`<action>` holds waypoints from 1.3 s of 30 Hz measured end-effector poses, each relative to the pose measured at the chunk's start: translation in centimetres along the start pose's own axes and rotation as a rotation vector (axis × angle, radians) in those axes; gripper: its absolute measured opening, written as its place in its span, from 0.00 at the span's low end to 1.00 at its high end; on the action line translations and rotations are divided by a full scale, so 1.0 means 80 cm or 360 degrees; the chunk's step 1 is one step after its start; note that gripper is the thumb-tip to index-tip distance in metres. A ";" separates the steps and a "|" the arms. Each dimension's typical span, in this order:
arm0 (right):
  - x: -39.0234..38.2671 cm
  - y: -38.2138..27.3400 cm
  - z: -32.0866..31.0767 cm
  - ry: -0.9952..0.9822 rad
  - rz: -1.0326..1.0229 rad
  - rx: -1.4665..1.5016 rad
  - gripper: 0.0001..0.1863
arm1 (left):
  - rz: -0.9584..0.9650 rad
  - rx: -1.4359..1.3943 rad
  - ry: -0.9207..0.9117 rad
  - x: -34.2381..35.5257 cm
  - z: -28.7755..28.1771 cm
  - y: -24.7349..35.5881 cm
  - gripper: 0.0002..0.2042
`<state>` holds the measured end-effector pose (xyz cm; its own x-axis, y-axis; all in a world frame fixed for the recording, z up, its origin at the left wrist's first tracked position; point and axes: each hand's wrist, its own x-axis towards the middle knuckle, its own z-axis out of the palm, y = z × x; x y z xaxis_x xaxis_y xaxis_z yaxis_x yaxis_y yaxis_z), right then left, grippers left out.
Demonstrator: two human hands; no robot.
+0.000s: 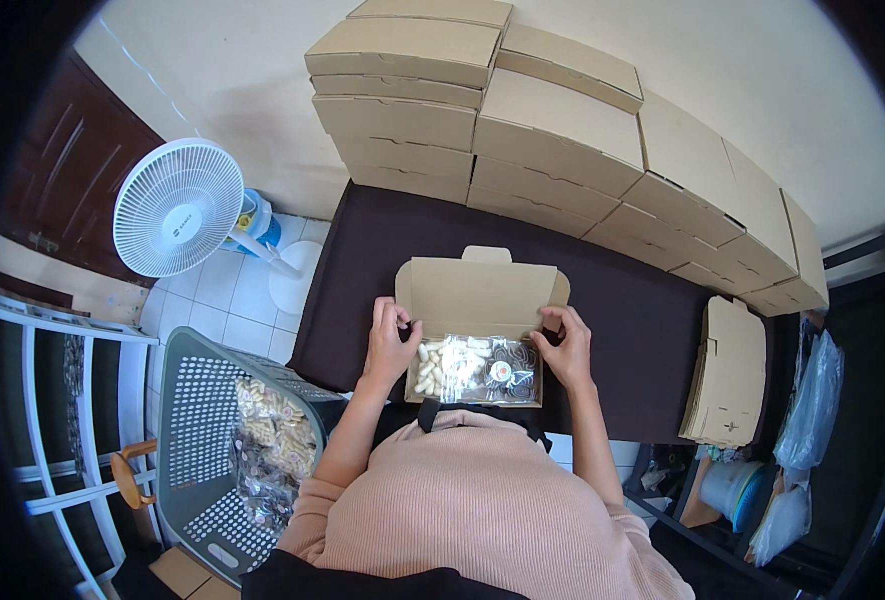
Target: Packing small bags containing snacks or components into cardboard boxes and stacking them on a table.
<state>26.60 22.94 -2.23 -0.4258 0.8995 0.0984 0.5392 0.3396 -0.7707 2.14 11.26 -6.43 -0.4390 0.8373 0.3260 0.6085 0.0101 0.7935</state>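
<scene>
An opened brown cardboard box (pixel 482 290) lies in front of me with its lid raised away from me. Inside the box, a clear plastic bag (pixel 454 370) holds cream-coloured, peanut-like pieces on the left. Next to it sit dark coiled pieces (pixel 518 382) under clear plastic, with a round white sticker (pixel 502 372) on top. My left hand (pixel 390 338) grips the box's left rear corner, fingers curled by the lid's side flap. At the right rear corner my right hand (pixel 566 348) is bent the same way, thumb and forefinger at the box edge.
Closed cardboard boxes (pixel 562 120) are stacked along the dark table's (pixel 402 235) far side. Flattened cardboard (pixel 727 375) lies at the right. To my left stand a grey-green basket (pixel 187 400) with bagged pieces and a white fan (pixel 180 208).
</scene>
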 end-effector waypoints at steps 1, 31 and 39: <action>-0.002 0.002 0.003 0.0001 0.0000 0.0001 0.15 | 0.0031 0.0043 0.0027 -0.001 -0.001 0.003 0.12; -0.074 -0.039 0.006 0.0042 -0.0014 -0.0472 0.10 | -0.0199 -0.0081 -0.0243 -0.016 -0.035 0.054 0.10; -0.088 -0.059 0.002 -0.0068 0.0187 -0.0450 0.20 | -0.0299 -0.0076 -0.0261 -0.014 -0.040 0.065 0.11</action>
<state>26.95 14.95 0.63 -0.3751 0.9269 -0.0121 0.7649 0.3021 -0.5690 3.68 8.63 -1.03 -0.4257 0.9008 0.0858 0.4929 0.1514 0.8568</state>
